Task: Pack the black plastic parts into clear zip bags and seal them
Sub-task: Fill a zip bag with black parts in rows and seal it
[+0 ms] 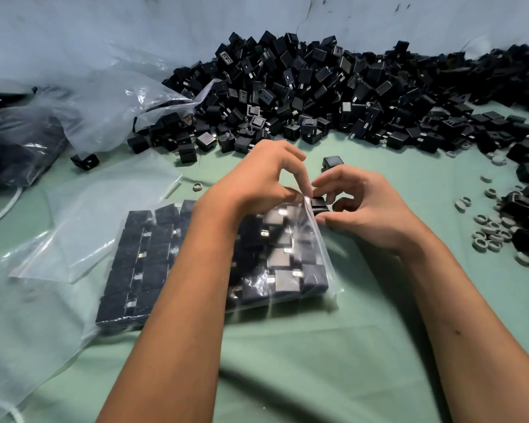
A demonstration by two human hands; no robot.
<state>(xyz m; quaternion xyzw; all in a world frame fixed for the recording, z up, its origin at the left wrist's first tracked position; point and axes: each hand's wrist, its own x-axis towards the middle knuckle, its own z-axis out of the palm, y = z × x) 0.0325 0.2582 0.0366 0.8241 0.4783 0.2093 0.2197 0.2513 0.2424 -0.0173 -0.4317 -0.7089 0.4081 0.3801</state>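
Hands meet mid-frame: left hand (264,175) pinches the zip bag (214,264) mouth, right hand (358,206) seemingly pinches a black part (319,203). Film slippery, floppy; grip its rim.

Parts heap (333,87): black, some with silver metal tabs
Zip bag (287,254) under my hands: clear, packed black rows
Cloth (318,361): pale green, plain
Rings (489,230): grey
Wall (104,25): pale blue-grey

I can read no text, label, brand or number anywhere, neither on the black parts (318,87) nor on the clear bags (287,245).
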